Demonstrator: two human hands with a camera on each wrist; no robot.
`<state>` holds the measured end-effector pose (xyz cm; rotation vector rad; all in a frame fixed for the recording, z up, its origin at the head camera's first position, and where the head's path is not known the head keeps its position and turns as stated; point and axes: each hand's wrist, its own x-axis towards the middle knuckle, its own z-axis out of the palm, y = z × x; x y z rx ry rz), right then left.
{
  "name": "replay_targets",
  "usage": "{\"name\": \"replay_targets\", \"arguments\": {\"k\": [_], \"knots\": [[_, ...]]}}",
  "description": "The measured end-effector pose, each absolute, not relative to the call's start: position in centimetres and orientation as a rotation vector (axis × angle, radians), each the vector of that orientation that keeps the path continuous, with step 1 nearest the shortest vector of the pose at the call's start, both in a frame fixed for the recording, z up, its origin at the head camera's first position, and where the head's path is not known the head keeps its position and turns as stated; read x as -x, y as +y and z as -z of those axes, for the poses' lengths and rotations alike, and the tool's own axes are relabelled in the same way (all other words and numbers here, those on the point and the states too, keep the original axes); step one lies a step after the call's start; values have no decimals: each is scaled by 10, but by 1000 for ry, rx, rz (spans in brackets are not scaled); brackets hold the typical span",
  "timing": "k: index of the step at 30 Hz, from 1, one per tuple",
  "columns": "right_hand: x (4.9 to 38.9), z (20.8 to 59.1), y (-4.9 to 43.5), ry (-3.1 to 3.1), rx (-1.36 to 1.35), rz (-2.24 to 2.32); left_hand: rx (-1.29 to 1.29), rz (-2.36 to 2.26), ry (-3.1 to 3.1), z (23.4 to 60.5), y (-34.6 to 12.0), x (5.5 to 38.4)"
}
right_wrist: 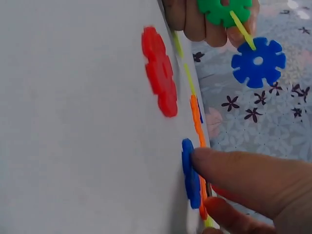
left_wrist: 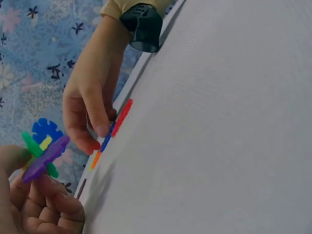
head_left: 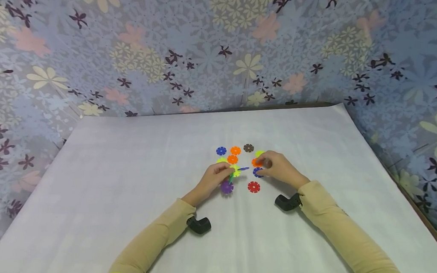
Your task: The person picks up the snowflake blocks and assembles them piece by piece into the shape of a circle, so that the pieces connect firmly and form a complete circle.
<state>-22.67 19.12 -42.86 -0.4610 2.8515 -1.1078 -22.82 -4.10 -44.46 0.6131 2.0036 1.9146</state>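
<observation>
My left hand (head_left: 216, 177) holds a joined cluster of notched plastic discs above the table. In the left wrist view the cluster shows a purple disc (left_wrist: 46, 160), a green disc (left_wrist: 32, 144) and a blue disc (left_wrist: 47, 132), with a bit of yellow between them. The right wrist view shows the yellow disc (right_wrist: 242, 30) edge-on, linking green and blue. My right hand (head_left: 280, 168) pinches a loose blue disc (right_wrist: 190, 173) at the table with thumb and a fingertip. An orange disc (head_left: 256, 162) lies just behind it, partly hidden by the fingers.
More loose discs lie on the white table (head_left: 147, 159): a red disc (head_left: 253, 187) nearer me, a brown disc (head_left: 248, 148), a dark blue disc (head_left: 221, 151), orange discs (head_left: 235, 150) and yellow ones (head_left: 259, 154). Flower-patterned cloth (head_left: 196, 48) hangs behind.
</observation>
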Motion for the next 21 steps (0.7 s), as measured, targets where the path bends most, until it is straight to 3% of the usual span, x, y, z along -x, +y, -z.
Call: {"name": "replay_targets", "arguments": {"k": [21], "knots": [[226,440,183,3005,285,1127,-620,-1929,2003,449,-40,231]]}}
